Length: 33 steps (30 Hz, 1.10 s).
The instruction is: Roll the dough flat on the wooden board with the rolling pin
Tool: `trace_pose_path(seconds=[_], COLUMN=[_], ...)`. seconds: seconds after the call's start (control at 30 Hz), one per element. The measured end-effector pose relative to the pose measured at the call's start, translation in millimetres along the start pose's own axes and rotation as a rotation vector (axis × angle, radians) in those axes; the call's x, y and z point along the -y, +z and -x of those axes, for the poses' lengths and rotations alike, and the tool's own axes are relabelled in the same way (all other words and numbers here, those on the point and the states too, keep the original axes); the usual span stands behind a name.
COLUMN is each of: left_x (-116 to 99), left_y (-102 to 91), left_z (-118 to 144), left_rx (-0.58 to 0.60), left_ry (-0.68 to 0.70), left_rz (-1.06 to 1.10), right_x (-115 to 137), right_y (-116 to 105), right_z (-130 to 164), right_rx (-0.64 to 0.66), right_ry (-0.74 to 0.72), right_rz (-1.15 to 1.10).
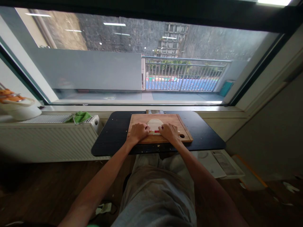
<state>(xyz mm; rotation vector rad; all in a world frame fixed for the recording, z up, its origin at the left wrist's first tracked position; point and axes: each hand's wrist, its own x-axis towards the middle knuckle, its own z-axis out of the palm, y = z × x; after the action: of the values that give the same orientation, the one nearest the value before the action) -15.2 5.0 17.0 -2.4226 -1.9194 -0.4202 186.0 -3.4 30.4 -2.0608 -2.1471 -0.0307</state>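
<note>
A wooden cutting board lies on a small black table in front of me. On it is a round, flat, pale piece of dough. Across the dough's near edge runs a light rolling pin with a red patch and some print on its middle. My left hand is closed around its left end, and my right hand is closed over the right side. The fingers hide most of both ends.
The black table has small crumbs on it. A white radiator with a green cloth on top stands at the left, near a white container. A window rises behind the table. A flat object sits behind the board.
</note>
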Motion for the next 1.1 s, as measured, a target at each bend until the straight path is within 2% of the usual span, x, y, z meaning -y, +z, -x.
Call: trace_pose_path(seconds=[0.8, 1.1], left_x=[-0.6, -0.7], left_y=[-5.6, -5.3], left_z=[-19.6, -24.6], left_rx=[0.151, 0.188], left_ry=[-0.030, -0.048], left_rz=[-0.010, -0.003], right_x=[-2.2, -2.7], right_y=[-0.5, 0.5], right_z=[-16.1, -17.3], right_rx=[0.079, 0.063], right_ry=[-0.023, -0.028], right_rz=[-0.043, -0.020])
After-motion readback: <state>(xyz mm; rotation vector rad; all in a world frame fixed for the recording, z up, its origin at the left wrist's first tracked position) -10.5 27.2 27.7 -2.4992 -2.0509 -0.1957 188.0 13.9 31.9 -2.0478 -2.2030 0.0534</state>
